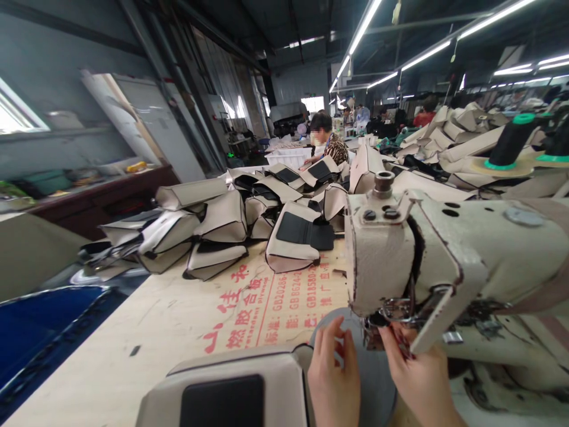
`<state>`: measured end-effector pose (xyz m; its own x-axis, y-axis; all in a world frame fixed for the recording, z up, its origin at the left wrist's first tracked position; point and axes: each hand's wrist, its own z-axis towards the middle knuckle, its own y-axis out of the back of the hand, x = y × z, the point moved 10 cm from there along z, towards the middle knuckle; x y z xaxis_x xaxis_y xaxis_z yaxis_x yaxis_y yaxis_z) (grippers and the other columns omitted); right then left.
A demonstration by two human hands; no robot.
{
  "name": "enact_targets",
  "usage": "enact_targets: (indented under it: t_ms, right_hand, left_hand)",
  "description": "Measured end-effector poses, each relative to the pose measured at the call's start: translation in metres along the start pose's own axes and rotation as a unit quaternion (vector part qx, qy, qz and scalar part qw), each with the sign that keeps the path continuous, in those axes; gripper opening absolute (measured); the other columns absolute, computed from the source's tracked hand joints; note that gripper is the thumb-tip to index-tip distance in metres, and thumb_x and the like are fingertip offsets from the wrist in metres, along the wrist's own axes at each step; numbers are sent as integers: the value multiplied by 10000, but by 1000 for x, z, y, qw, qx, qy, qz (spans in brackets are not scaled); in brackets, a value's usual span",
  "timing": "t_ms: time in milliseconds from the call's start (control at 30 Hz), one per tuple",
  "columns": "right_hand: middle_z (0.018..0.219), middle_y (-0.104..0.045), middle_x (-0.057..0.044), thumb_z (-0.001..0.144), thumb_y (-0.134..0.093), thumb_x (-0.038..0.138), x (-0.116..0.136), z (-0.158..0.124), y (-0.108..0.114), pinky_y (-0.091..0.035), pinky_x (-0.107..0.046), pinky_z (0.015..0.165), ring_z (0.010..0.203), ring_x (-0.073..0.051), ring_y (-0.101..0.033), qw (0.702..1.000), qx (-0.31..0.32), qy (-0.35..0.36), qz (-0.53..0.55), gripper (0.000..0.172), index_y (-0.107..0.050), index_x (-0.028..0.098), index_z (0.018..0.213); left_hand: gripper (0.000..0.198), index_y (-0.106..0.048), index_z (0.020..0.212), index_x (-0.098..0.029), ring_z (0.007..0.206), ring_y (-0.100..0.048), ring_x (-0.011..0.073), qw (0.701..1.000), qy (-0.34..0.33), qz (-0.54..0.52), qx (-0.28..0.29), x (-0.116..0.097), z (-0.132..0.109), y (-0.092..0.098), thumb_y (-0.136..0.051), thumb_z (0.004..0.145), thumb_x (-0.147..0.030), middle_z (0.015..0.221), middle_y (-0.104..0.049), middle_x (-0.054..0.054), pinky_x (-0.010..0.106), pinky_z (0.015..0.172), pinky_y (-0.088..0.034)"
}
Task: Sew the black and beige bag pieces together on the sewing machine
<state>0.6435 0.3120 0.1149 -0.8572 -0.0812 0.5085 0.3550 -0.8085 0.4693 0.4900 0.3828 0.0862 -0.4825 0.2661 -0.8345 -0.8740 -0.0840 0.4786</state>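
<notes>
My left hand point(334, 373) is raised just below the head of a cream sewing machine point(400, 249), fingers together in a pinch, possibly on thread too thin to see. My right hand point(418, 376) reaches up under the machine's needle area point(391, 317), fingertips pinched close to the metal parts there. A beige seat-cover piece with a black panel point(231, 391) lies right in front of me, touching my left wrist.
A plywood table with red printing point(262, 302) carries a heap of beige and black cover pieces point(231, 225). Black thread cones point(511, 142) stand at the right. Another person point(326, 142) sits far back. Blue material point(40, 326) lies at the left.
</notes>
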Motion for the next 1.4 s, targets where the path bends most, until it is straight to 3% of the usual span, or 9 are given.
enact_targets:
  t_ms: [267,500,700,833,967,1133,1267,1400]
  right_hand:
    - [504,-595,-59,865,-496,374,-4,5,-3,-445,-222,460,449,-170,-581,998,35,-33,30,322,-624,149,674]
    - [516,-599,-64,863,-500,373,5,9,0,-432,-207,456,447,-152,-572,999,15,11,-42,351,-628,155,620]
    - [654,-643,-74,892,-480,304,23,3,-4,-450,-220,515,542,-160,-611,990,0,96,-100,318,-640,161,657]
    - [801,-660,-92,880,-514,323,21,-3,-5,-490,-227,611,655,-166,-634,993,19,107,-52,245,-670,169,772]
    - [836,-655,-97,888,-492,389,15,-9,8,-501,-251,563,653,-186,-637,993,12,106,-42,282,-668,175,835]
    - [1011,-598,-137,843,-550,367,-3,-11,16,-515,-257,548,732,-197,-634,997,13,69,-14,312,-597,151,1063]
    - [1093,-559,-148,849,-539,364,-9,-13,15,-531,-302,653,914,-251,-599,998,26,49,7,316,-586,158,1083]
    - [1065,-561,-123,850,-549,272,-7,-27,9,-529,-251,718,923,-208,-602,994,74,63,56,263,-573,175,1094]
  left_hand:
    - [182,-632,890,-204,557,-536,120,998,16,-64,-5,12,-20,-5,-479,833,-285,761,-572,30,206,483,-412]
    - [192,-634,892,-202,576,-545,125,997,12,-75,6,11,-19,-7,-473,837,-290,771,-574,37,206,480,-410]
    - [198,-622,931,-198,619,-558,129,996,18,-62,55,4,-14,-13,-449,846,-241,818,-585,47,211,530,-428]
    - [198,-630,910,-201,600,-555,129,996,17,-81,36,5,-16,-9,-454,840,-258,794,-583,43,209,496,-419]
    - [189,-624,918,-197,605,-560,131,995,25,-85,42,10,-14,-6,-472,833,-268,776,-577,36,210,507,-438]
    - [199,-605,970,-220,696,-584,133,996,-10,-33,82,-4,6,-7,-448,850,-241,884,-597,34,213,596,-449]
    - [199,-602,913,-227,775,-594,148,988,-83,60,112,-23,18,-13,-426,844,-162,899,-600,23,219,652,-434]
    - [243,-568,984,-231,772,-603,148,973,-121,144,135,-30,24,-19,-365,876,-154,952,-594,32,219,651,-423]
